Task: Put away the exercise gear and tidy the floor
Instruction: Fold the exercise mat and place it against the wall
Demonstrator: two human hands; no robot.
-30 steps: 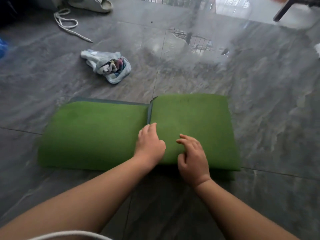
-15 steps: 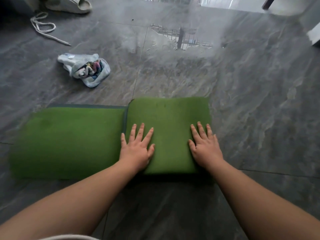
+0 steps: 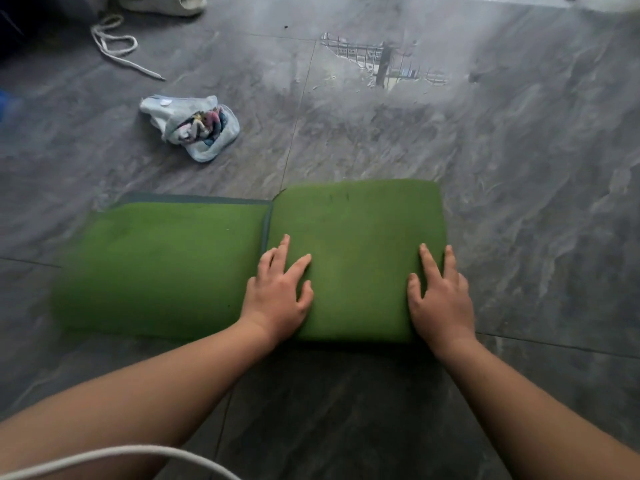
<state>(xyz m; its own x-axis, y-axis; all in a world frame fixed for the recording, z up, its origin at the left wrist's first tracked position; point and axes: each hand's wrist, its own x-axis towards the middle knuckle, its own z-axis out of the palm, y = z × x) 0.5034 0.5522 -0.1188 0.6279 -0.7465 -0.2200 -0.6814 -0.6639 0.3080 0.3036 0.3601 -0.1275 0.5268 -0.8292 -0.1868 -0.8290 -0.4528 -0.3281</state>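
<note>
A green exercise mat (image 3: 162, 268) lies folded on the grey tiled floor, with a thicker folded section (image 3: 360, 237) on its right half. My left hand (image 3: 278, 294) presses flat on the left edge of that thicker section, fingers spread. At the section's right edge, my right hand (image 3: 440, 299) presses flat with straight fingers. Neither hand holds anything.
A small pale cloth bag (image 3: 194, 128) with coloured items inside lies on the floor beyond the mat. A white cord (image 3: 117, 46) and a pale shoe (image 3: 166, 3) lie at the far left. A white cable (image 3: 138, 455) crosses the bottom left.
Both hands went from curled at the folded section's near edge to spread flat on top of it. My right hand moved out to the right edge.
</note>
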